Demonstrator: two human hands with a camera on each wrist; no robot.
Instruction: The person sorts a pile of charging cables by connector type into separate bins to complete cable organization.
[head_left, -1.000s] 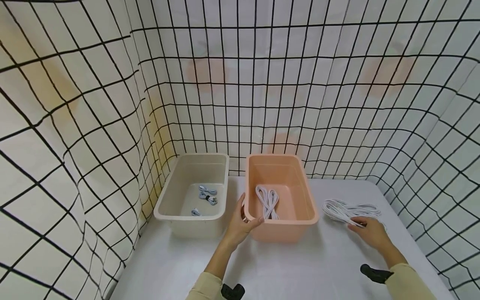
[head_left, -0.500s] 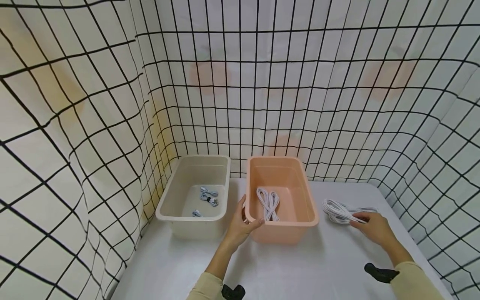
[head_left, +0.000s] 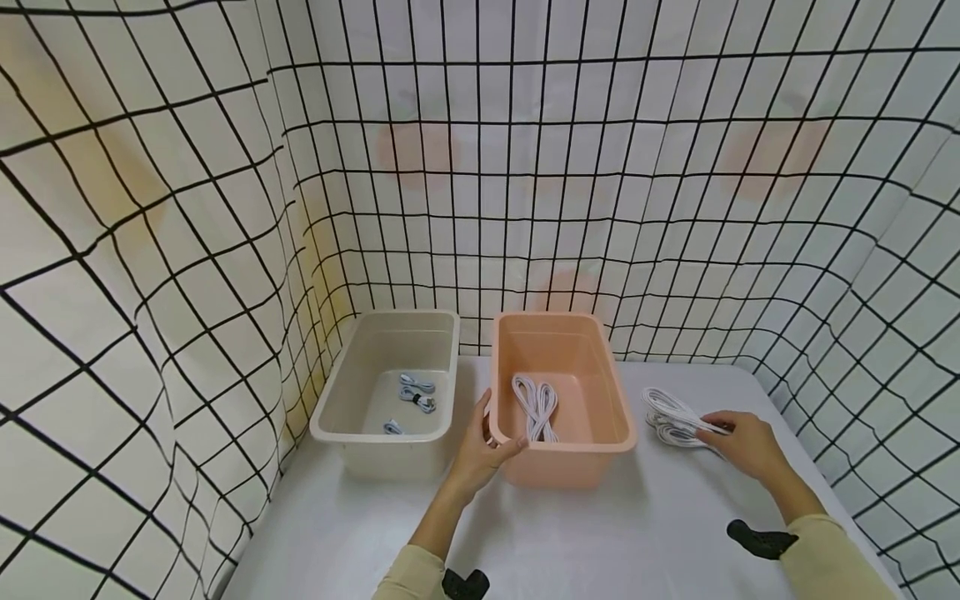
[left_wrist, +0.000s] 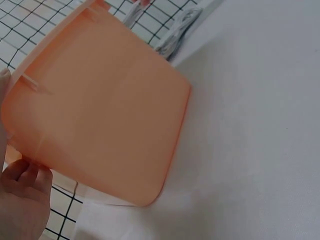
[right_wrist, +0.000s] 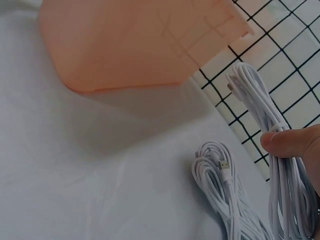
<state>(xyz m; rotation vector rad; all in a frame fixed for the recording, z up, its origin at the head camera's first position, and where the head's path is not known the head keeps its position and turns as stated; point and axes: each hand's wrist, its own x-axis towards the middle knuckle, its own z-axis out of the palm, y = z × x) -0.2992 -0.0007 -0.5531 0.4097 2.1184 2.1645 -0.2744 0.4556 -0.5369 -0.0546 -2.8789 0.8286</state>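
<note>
My left hand (head_left: 480,457) grips the front left corner of a peach plastic bin (head_left: 562,468), thumb over the rim and fingers along the side; the left wrist view shows the fingers (left_wrist: 39,180) curled under the rim. One bundled white cable (head_left: 537,408) lies inside the bin. To the right of the bin, my right hand (head_left: 748,448) pinches a second bundled white cable (right_wrist: 260,100) at its tied middle, thumb on top. This bundle stands tilted over a third white USB cable bundle (right_wrist: 222,187), which lies on the table with its plug visible.
A cream bin (head_left: 390,458) stands left of the peach one, holding several small light-blue cable pieces (head_left: 416,393). White cloth covers the table (head_left: 600,542). Black netting (head_left: 510,175) in front of white sheeting encloses the back and both sides.
My right hand has raised its cable bundle slightly and tilted it, moving a little left in the last half second. The left hand and both bins stay put.
</note>
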